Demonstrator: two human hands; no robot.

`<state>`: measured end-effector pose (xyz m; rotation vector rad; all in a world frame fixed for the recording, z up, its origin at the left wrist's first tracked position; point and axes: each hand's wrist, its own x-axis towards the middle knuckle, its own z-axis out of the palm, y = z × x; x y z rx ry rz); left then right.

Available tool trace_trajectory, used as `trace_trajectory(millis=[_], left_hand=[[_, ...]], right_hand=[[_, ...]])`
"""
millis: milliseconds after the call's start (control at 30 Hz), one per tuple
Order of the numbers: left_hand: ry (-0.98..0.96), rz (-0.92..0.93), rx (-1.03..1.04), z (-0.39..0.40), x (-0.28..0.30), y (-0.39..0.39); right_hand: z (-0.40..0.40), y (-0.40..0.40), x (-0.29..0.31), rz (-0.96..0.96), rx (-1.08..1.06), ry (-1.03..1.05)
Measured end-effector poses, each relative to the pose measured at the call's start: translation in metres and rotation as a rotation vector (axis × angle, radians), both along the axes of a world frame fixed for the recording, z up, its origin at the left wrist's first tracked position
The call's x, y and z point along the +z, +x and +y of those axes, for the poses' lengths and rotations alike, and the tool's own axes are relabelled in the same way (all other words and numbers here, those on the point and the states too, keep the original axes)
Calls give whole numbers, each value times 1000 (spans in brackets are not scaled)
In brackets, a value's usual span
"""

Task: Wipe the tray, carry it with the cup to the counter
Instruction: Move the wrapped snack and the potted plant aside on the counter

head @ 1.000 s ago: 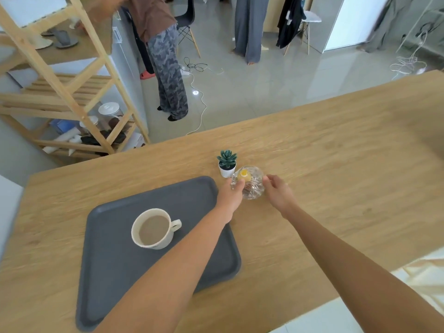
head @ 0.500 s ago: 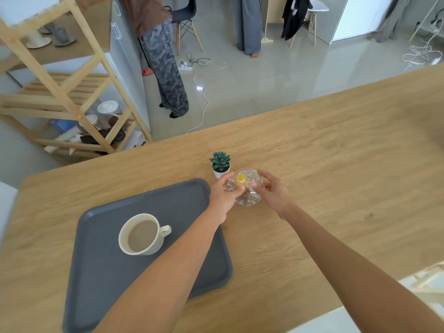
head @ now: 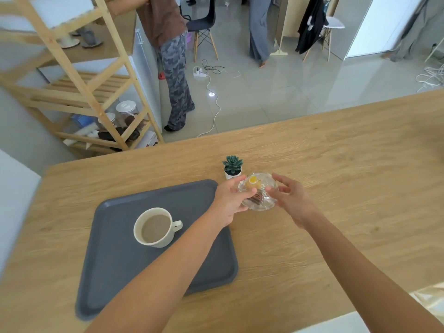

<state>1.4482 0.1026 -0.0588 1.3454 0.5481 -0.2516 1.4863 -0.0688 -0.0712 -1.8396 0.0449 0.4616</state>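
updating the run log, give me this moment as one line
left hand: grips glass dish | right hand: at dish, grip unclear | cup: full, on tray

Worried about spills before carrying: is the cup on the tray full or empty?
Mostly full: milky brown liquid in the cup sits below its rim.

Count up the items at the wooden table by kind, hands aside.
tray: 1
cup: 1, standing on the tray
potted succulent: 1
glass dish: 1, held between the left hand and the right hand
Total: 4
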Motion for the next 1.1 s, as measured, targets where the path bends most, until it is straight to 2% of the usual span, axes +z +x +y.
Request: trace_trajectory(millis=[200, 400, 567, 733, 933, 1100], left_hand=[[28, -104, 95, 72, 66, -24], [60, -121, 354, 188, 93, -73], [80, -56, 541, 291, 81, -117], [91, 21, 664, 383, 42, -135], [10, 52, 725, 455, -3, -120], [55, 60, 685, 496, -27, -96]], right_hand=[[76, 4, 66, -131, 156, 54], [222, -5, 88, -128, 407, 77], [349, -33, 76, -85, 576, 62], [454, -45, 31, -31, 640, 24], [525, -45, 0, 34, 570, -36], [560, -32, -13, -10, 551, -89]])
